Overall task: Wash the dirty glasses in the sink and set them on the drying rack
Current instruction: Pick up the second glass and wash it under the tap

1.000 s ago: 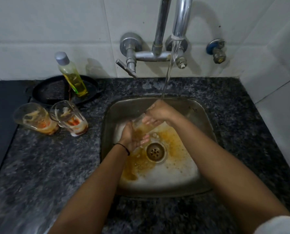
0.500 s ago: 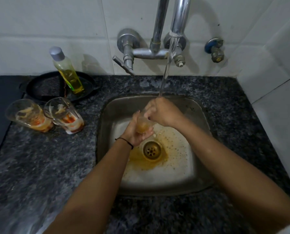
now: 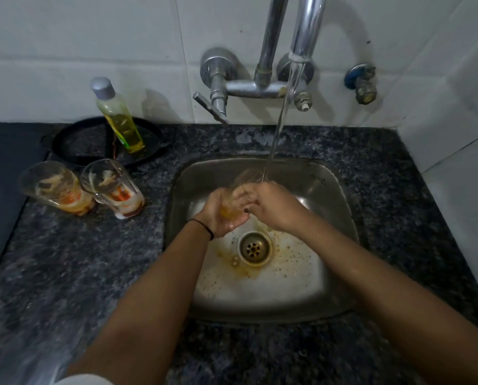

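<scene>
Over the steel sink [image 3: 340,195] my left hand [image 3: 217,215] grips a clear glass [image 3: 232,208] with orange residue in its base. My right hand [image 3: 271,207] is at the glass's mouth, fingers curled on its rim, under the running water [image 3: 281,118] from the tap [image 3: 306,29]. Two dirty glasses stand on the counter left of the sink: one [image 3: 55,188] at the far left, one [image 3: 114,188] beside it, both smeared with orange and red residue. No drying rack shows.
A bottle of yellow dish liquid [image 3: 118,118] stands in a black pan [image 3: 79,143] at the back left. The dark granite counter [image 3: 65,268] surrounds the sink. Orange foam lies around the drain [image 3: 254,248]. A second valve [image 3: 361,83] sits on the tiled wall.
The glass has turned and risen toward the water stream. Much of the orange water in the basin has drained away, leaving foam. My right hand shifted from over the glass to its rim.
</scene>
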